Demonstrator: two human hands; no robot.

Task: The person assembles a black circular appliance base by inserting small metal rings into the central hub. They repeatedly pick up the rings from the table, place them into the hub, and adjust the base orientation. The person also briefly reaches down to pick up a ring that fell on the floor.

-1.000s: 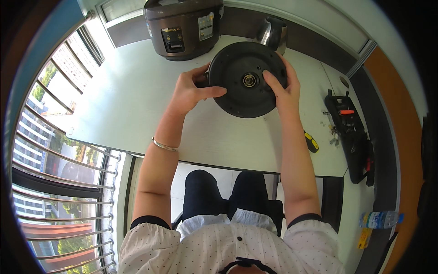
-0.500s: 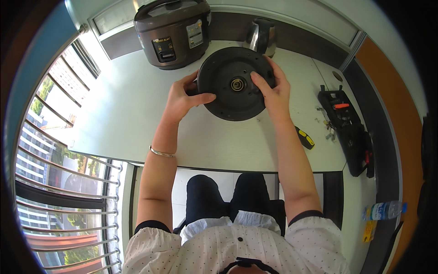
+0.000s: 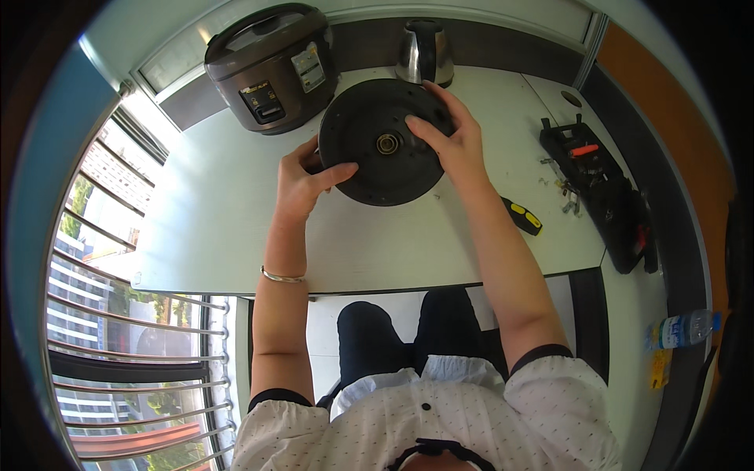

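Between my two hands is a black round disc [image 3: 377, 174], tilted up toward me above the white table. A brass-coloured ringed fitting [image 3: 387, 144] sits at its centre, with small holes around it. My left hand [image 3: 305, 182] grips the disc's left edge, thumb on the face and fingers behind. On the right edge, my right hand [image 3: 453, 140] has its thumb pressed on the face near the centre and its fingers around the far rim. The underside of the disc is hidden from view.
A brown rice cooker [image 3: 275, 74] and a steel kettle [image 3: 424, 53] stand at the back. To the right lie a black-and-yellow tool handle [image 3: 522, 217], small metal pieces [image 3: 567, 192] and an opened black tool case [image 3: 585, 169]. A water bottle [image 3: 679, 330] lies beyond, far right.
The view has turned slightly, so most things sit a little differently in it. Both hands keep their hold on the disc, with little change in its tilt.
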